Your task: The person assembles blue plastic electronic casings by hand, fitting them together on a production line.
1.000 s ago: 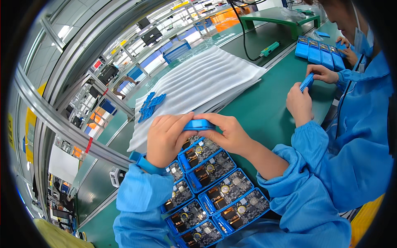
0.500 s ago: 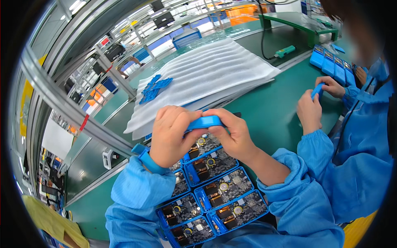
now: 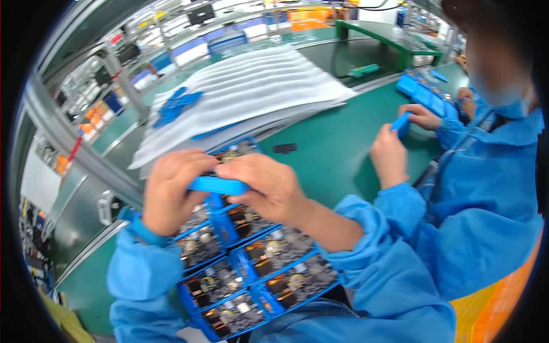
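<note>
Electronics assembly workshop
Circuit boards [image 3: 273,251] fill lower centre; blue-smocked co-worker [image 3: 486,197] at right; metal frame [image 3: 60,130] upper left.

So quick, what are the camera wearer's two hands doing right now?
Left hand: closed, holding the left end of a blue case.
Right hand: closed, holding the right end of the same blue case.

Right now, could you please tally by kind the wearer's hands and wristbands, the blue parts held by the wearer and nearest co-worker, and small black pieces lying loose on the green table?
Hands: 2 (left hand, right hand)
Held blue parts: 2 (wearer's part, co-worker's part)
Blue wristband: 1
Small black piece: 1
Total: 6
</note>
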`<move>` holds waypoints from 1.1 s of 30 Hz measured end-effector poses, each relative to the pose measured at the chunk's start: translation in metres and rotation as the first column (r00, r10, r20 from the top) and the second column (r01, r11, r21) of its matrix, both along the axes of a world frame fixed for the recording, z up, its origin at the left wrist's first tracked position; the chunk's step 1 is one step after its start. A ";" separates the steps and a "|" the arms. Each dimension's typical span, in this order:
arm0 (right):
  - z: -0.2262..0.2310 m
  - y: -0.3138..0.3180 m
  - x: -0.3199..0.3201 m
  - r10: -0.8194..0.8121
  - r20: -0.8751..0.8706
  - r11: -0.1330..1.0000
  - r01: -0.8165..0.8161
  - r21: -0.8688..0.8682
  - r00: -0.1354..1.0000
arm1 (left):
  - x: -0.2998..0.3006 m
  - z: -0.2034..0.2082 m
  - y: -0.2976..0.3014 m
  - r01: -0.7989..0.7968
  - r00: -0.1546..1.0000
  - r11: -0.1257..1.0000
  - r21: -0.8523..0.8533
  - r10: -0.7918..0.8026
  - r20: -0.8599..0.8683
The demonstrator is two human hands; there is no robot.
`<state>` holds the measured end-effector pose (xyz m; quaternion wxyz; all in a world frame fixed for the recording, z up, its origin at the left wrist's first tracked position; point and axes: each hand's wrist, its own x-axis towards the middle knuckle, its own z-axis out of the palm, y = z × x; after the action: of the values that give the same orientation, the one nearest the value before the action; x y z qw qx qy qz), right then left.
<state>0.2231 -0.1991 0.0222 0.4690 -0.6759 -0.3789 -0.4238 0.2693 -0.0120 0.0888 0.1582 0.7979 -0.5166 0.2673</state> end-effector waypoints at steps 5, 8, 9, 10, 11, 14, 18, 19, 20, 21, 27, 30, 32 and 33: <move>0.003 -0.017 -0.006 0.031 0.012 0.998 -0.030 -0.056 0.999 | -0.003 0.001 -0.003 0.103 0.988 0.995 0.013 -0.101 -0.114; 0.004 -0.017 -0.007 0.061 -0.025 0.996 -0.062 -0.068 0.998 | -0.001 -0.002 0.003 0.069 0.995 0.998 0.002 -0.069 -0.068; 0.002 -0.017 -0.005 0.014 -0.032 0.998 -0.016 -0.062 0.999 | 0.000 -0.001 0.006 0.065 0.996 0.998 0.007 -0.064 -0.067; 0.000 -0.016 -0.003 -0.032 -0.041 0.998 0.030 -0.056 0.999 | 0.000 0.001 0.009 0.055 0.993 0.998 0.010 -0.054 -0.106; 0.000 -0.016 -0.001 -0.031 -0.042 0.998 0.029 -0.053 0.999 | 0.001 0.001 0.010 0.049 0.988 0.999 0.009 -0.047 -0.147; -0.002 -0.015 0.000 -0.056 0.018 0.991 0.057 -0.122 0.998 | 0.003 0.001 0.013 0.076 0.990 0.997 0.030 -0.072 -0.122; -0.010 -0.003 -0.004 -0.160 -0.139 0.984 0.147 -0.102 0.977 | 0.007 0.000 0.022 0.017 0.973 0.995 0.095 0.006 -0.232; -0.012 0.000 -0.002 -0.197 -0.247 0.980 0.189 -0.057 0.949 | 0.013 -0.005 0.023 -0.001 0.971 0.996 0.094 0.024 -0.236; -0.013 0.003 -0.003 -0.112 -0.423 0.989 0.143 0.041 0.899 | 0.018 -0.011 0.025 -0.034 0.934 0.999 0.011 0.036 -0.355; -0.013 0.005 -0.002 -0.096 -0.423 0.992 0.124 0.038 0.901 | 0.022 -0.014 0.026 -0.075 0.885 0.995 -0.073 0.033 -0.465; -0.014 0.003 0.024 0.158 -0.475 0.916 0.052 0.399 0.866 | 0.063 -0.019 0.066 -0.235 0.844 0.965 -0.119 0.142 -0.518; 0.000 -0.009 0.048 -0.026 -0.560 0.978 0.137 0.156 0.828 | 0.094 -0.043 0.111 -0.391 0.697 0.912 0.124 0.381 -0.607; 0.010 -0.010 0.075 -0.216 -0.583 0.976 0.191 -0.105 0.783 | 0.106 -0.062 0.121 -0.313 0.686 0.922 0.227 0.385 -0.617; 0.012 -0.011 0.092 -0.233 -0.576 0.972 0.203 -0.117 0.784 | 0.107 -0.063 0.112 -0.236 0.642 0.954 0.185 0.296 -0.707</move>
<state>0.3152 -0.2102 0.0342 0.4939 -0.8239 -0.1455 -0.2370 0.3767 0.1000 0.0256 0.2788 0.9102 -0.2980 -0.0710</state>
